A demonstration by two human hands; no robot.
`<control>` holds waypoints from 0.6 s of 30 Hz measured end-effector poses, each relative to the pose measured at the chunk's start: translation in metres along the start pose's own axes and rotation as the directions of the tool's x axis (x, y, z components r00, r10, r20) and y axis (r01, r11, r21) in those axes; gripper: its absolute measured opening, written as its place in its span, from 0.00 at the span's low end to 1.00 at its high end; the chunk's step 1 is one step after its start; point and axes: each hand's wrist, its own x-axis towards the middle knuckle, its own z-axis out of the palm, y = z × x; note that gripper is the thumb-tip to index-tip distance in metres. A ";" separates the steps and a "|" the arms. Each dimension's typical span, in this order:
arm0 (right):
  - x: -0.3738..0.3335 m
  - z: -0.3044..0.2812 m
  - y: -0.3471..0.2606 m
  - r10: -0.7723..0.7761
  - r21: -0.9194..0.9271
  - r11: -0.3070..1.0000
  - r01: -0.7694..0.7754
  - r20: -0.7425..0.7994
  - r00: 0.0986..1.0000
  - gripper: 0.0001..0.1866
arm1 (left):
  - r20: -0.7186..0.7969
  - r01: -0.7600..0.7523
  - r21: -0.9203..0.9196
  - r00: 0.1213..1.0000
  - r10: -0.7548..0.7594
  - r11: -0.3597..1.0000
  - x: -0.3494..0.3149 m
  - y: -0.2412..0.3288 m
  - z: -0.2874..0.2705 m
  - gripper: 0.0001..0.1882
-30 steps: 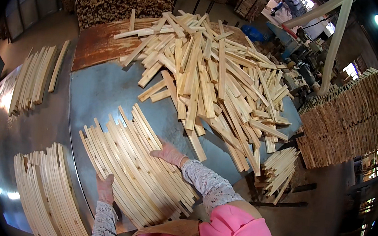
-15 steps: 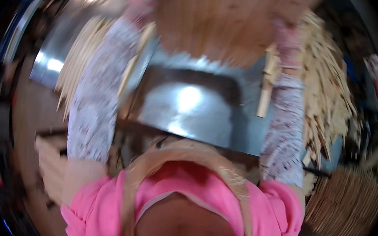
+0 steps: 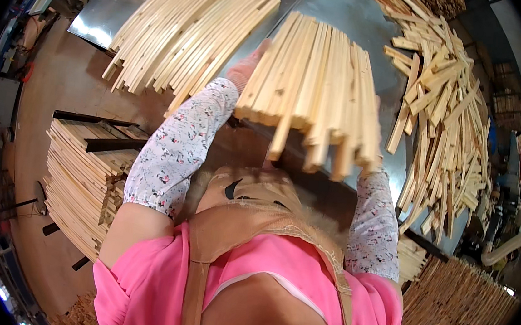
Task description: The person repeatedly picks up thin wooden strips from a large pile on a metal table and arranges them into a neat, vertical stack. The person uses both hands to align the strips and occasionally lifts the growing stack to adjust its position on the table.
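Note:
A bundle of pale wooden strips (image 3: pixel 315 83) is gripped between my two hands over the metal table, close to my apron. Its near ends are uneven, with several strips sticking out towards me. My left hand (image 3: pixel 249 64) presses on the bundle's left side, with its fingers partly hidden by the wood. My right hand (image 3: pixel 377 127) holds the right side and is mostly hidden behind the strips. Left of the bundle, a row of similar strips (image 3: pixel 188 33) lies side by side on the table.
A loose heap of strips (image 3: pixel 446 118) covers the right of the metal table (image 3: pixel 338 7). Stacked wood with black bars (image 3: pixel 88 165) stands on the floor at my left. Another large stack of strips (image 3: pixel 460 307) is at the lower right.
Both hands have come back towards me, from the far part of the table. The bundle now hangs near my apron, where a blurred wooden mass was farther off. My view has shifted too.

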 end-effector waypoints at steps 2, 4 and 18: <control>0.035 -0.003 0.122 -0.241 -0.700 0.665 0.259 0.127 0.962 0.26 | 0.037 -0.036 0.996 0.999 0.014 -0.076 -0.023 0.004 -0.004 0.24; 0.003 0.044 0.121 -0.129 -0.763 0.594 0.254 0.221 0.967 0.31 | -0.029 0.021 0.961 0.999 -0.028 -0.274 -0.055 -0.029 -0.028 0.25; 0.076 0.108 0.090 -0.140 -0.299 0.941 0.157 0.079 0.987 0.27 | -0.148 0.154 0.951 0.988 0.043 -0.269 -0.048 -0.001 -0.091 0.27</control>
